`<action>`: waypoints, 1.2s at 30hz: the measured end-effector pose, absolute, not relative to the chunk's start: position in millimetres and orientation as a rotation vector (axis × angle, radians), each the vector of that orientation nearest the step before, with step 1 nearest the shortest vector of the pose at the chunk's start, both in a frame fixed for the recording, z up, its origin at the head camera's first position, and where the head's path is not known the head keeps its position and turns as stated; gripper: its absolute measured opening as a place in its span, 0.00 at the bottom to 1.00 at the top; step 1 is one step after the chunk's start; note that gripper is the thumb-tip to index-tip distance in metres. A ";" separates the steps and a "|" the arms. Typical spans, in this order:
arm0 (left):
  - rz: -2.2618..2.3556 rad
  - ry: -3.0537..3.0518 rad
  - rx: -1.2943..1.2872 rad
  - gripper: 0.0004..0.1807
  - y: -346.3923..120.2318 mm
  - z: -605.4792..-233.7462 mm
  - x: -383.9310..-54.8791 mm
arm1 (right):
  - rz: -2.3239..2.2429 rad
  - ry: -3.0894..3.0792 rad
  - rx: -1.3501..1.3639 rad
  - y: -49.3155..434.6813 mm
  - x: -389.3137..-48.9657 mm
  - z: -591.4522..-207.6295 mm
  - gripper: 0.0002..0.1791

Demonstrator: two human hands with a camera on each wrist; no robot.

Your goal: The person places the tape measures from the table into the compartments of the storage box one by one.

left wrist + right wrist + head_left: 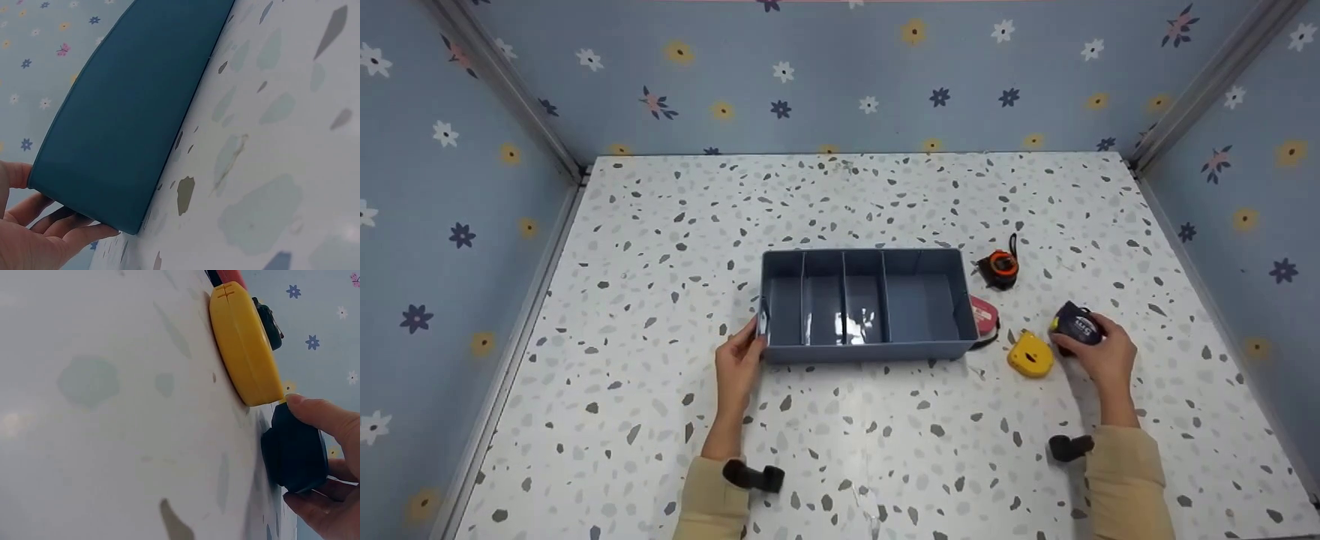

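A blue-grey divided storage box [870, 352] sits on the table with its compartments facing up. My left hand [739, 360] grips its left end near the front corner; in the left wrist view the thumb is at the rim and the fingers [62, 228] are against the end wall. My right hand [1110, 356] holds a dark blue tape measure [1076, 324] between thumb and fingers, as the right wrist view also shows. Just left of it lies a yellow tape measure [1030, 355]. A red tape measure [984, 316] is partly hidden by the box's right end.
Behind the red one lies a black and orange tape measure [1000, 266] with a wrist loop. The speckled white table [885, 465] is bounded by flower-patterned panels at the back [840, 75], left and right.
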State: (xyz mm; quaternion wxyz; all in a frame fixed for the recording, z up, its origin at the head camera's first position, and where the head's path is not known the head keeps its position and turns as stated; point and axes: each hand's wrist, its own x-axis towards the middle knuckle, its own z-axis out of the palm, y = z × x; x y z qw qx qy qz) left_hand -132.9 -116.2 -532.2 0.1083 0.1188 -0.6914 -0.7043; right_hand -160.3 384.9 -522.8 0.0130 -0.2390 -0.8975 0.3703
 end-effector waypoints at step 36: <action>-2.100 -2.006 0.373 0.20 -115.7 -533.3 -133.5 | 1.205 -2.813 -0.349 320.4 -157.0 -481.5 0.45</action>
